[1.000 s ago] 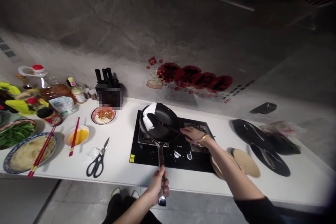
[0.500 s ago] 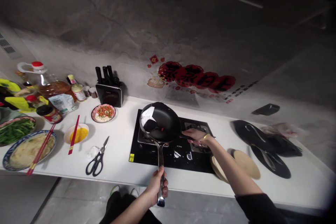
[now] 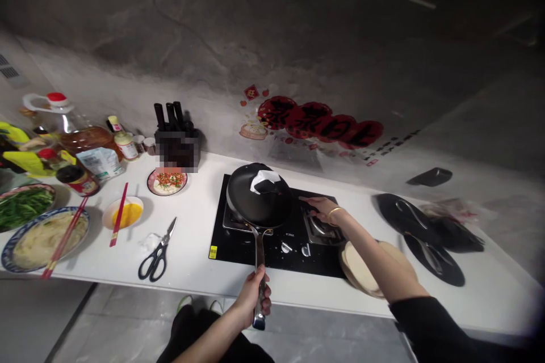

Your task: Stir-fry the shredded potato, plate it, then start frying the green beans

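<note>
My left hand [image 3: 254, 296] is wrapped round the metal handle of a black frying pan [image 3: 251, 210] above the left burner. The pan's inside faces up. A crumpled white paper towel [image 3: 259, 179] lies against the inner wall on the far right side. Pressed on the towel is the dark head of a black long-handled utensil [image 3: 269, 186]; its exact kind is hard to make out. My right hand [image 3: 321, 210], with a gold bracelet at the wrist, grips its handle right of the pan. Much of that handle blends into the dark hob and pan.
The black gas hob [image 3: 255, 254] is set in the white counter [image 3: 191, 300]. Scissors [image 3: 157, 252], an egg bowl [image 3: 111, 212] and a noodle dish [image 3: 12, 249] stand left. Round wooden boards [image 3: 357, 266] and black lids [image 3: 392, 215] lie right. A knife block [image 3: 176, 147] stands behind.
The paper towel and utensil head have moved from the pan's left side to its far right side. My right hand has shifted slightly up. My left hand keeps its grip.
</note>
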A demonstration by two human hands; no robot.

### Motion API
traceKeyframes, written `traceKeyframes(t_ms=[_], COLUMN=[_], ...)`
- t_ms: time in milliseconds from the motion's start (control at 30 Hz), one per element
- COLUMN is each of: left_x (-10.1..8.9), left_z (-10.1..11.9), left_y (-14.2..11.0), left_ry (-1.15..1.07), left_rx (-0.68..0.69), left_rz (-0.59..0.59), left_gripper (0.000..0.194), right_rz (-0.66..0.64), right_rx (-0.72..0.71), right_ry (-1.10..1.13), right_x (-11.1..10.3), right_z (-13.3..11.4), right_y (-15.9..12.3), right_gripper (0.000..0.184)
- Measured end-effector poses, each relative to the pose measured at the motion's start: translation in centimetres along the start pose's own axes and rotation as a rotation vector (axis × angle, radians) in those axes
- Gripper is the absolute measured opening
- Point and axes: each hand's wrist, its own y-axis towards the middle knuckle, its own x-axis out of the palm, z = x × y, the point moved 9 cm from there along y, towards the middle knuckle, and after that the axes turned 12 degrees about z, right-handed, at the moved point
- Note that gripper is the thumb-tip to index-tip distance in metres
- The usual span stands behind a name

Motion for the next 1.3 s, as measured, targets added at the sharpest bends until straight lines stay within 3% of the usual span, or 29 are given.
traceKeyframes(t_ms=[133,200,300,400,500,600,700,800,900,1033,1200,1300], left_x=[0.0,0.0,-0.1,-0.1,-0.2,-0.3,-0.4,-0.4,-0.5,-0.6,-0.6,-0.6], left_z=[-0.2,-0.2,-0.2,0.1,0.4,0.5,0.7,0.8,0.7,0.6,0.7,0.6], left_y=[0.1,0.2,0.3,0.2,-0.1,-0.5,-0.7,-0.7,-0.5,-0.7,-0.9,-0.7], left_ry=[-0.01,-0.009,0.007,0.032,0.061,0.077,0.076,0.064,0.058,0.06,0.062,0.067], left_rx=[-0.003,-0.006,-0.016,-0.007,0.002,0.002,0.008,0.006,-0.005,-0.02,-0.022,-0.026], left_rz=[-0.008,-0.008,0.0,0.01,0.023,0.033,0.031,0.025,0.025,0.03,0.03,0.031], left_gripper=[0.048,0.047,0.044,0.039,0.036,0.038,0.042,0.044,0.045,0.049,0.053,0.053], right_rz=[-0.035,0.001,0.079,0.143,0.195,0.18,0.127,0.098,0.106,0.208,0.178,0.114], right_rx=[0.198,0.188,0.09,-0.022,-0.244,-0.621,-0.87,-0.977,-0.918,-0.675,-0.401,-0.367], right_ry=[0.032,0.009,-0.051,-0.1,-0.254,-0.618,-0.853,-0.953,-1.029,-1.095,-0.998,-0.902], right_x=[-1.9,-2.7,-2.4,-0.8,0.1,0.5,-0.1,-1.5,-3.1,-4.0,0.3,3.4], right_z=[3.4,3.3,0.7,-3.4,-8.0,-11.6,-12.2,-11.2,-9.2,-6.8,-5.4,-6.2], right_y=[-2.1,-2.4,-1.9,-1.0,-1.5,-4.4,-8.0,-10.9,-12.2,-11.7,-8.3,-5.6], right_gripper=[0.037,0.035,0.036,0.037,0.028,0.032,0.04,0.05,0.046,0.04,0.05,0.053])
